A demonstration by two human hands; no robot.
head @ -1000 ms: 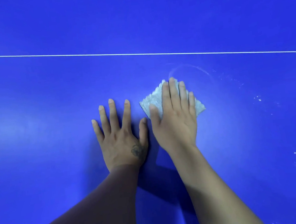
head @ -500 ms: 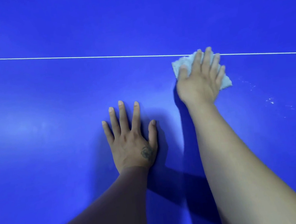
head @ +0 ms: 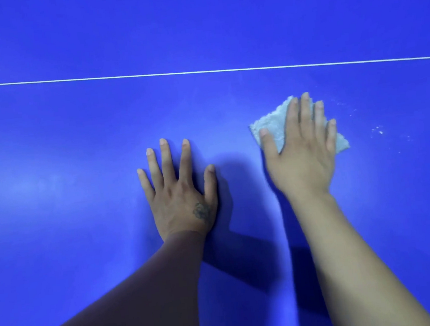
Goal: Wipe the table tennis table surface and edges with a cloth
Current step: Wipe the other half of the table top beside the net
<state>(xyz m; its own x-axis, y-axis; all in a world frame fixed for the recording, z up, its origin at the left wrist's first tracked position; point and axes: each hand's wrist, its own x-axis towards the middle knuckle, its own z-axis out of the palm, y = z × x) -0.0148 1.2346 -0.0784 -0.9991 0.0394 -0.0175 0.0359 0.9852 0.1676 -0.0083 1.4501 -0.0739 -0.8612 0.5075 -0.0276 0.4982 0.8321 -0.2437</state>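
**A:** What fills the view?

**B:** A deep blue table tennis table [head: 77,177], seen from above by the person leaning over it. No edge or corner of the table shows; the blue surface runs past every side. A thin white line [head: 199,71] crosses the surface from left to right, on the far side of both hands.

**A:** And the cloth?

**B:** A small pale grey-white cloth [head: 271,127] with a nubbly, towel-like texture. It lies flat on the table, on the near side of the white line and well apart from it. Its far-left part and a corner on the right stick out from under the hand; the rest is covered.

**A:** Which hand is on it?

**B:** The right hand [head: 301,159], palm down, fingers straight and close together, pressing the cloth to the surface. The thumb lies across the cloth's left part. Nothing is curled round it.

**A:** The other hand?

**B:** The left hand [head: 180,195] rests flat on the bare table beside it, fingers spread and straight, holding nothing. A dark sleeve [head: 130,304] covers that arm to the wrist.

**A:** Anything else?

**B:** White specks [head: 379,131] dot the table to the right of the cloth.
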